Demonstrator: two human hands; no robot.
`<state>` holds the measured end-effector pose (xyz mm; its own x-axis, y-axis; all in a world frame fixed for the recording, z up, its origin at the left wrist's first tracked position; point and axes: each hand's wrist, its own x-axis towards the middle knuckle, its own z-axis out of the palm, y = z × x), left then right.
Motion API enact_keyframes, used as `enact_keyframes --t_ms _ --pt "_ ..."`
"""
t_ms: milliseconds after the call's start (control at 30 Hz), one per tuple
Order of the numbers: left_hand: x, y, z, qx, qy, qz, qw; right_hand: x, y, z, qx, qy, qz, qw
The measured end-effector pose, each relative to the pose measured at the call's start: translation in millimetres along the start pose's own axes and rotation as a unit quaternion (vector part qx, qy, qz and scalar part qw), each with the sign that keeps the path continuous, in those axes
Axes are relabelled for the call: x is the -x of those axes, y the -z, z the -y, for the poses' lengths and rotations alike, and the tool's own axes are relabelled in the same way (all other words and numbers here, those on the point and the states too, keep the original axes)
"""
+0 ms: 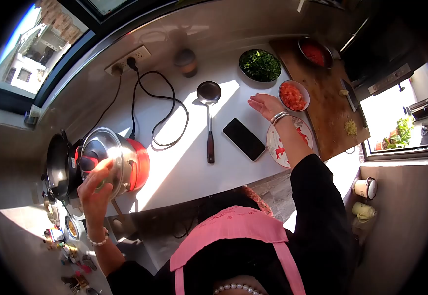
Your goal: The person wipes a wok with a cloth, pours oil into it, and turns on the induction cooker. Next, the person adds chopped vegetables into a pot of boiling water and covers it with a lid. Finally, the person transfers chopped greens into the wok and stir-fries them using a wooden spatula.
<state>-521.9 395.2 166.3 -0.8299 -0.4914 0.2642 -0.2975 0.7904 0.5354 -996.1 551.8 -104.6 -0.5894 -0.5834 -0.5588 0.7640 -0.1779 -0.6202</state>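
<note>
At the left of the counter, my left hand [96, 189] is at the glass lid [107, 147] of a red electric pot [139, 164], its fingers curled around the lid's knob. My right hand [266, 105] has its fingers stretched out and holds nothing. It hovers near a bowl of chopped tomato [292, 96] and a bowl of greens [260, 66]. Under my right wrist lies a red-patterned plate [275, 147]. A black phone [244, 139] and a ladle [210, 123] rest on the white counter [179, 162] between my hands.
On the wooden cutting board [317, 98] are a bowl of red food [315, 53], a knife [350, 96] and minced pieces [350, 128]. Black cables [174, 98] run from the wall outlet [128, 60]. A dark pan [59, 167] stands left of the pot, a jar [186, 63] by the wall.
</note>
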Motion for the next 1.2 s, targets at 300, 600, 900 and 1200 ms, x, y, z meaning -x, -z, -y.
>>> enact_keyframes --t_ms 300,600,900,1200 --pt "39.3 -73.3 -55.7 0.165 0.149 -0.051 0.974 -110.7 -11.0 -21.2 -0.163 0.176 -0.106 0.965" --pt "80.4 -88.9 -74.6 0.268 0.23 -0.131 0.926 -146.5 -2.5 -12.8 -0.134 0.195 -0.194 0.952" --pt "109.0 -91.6 -65.0 0.282 0.218 -0.155 0.921 -146.0 12.7 -3.6 -0.025 0.146 -0.085 0.985" --pt "169.8 -84.6 -42.5 0.359 0.195 -0.203 0.89 48.5 -52.1 42.1 0.177 0.085 0.111 0.974"
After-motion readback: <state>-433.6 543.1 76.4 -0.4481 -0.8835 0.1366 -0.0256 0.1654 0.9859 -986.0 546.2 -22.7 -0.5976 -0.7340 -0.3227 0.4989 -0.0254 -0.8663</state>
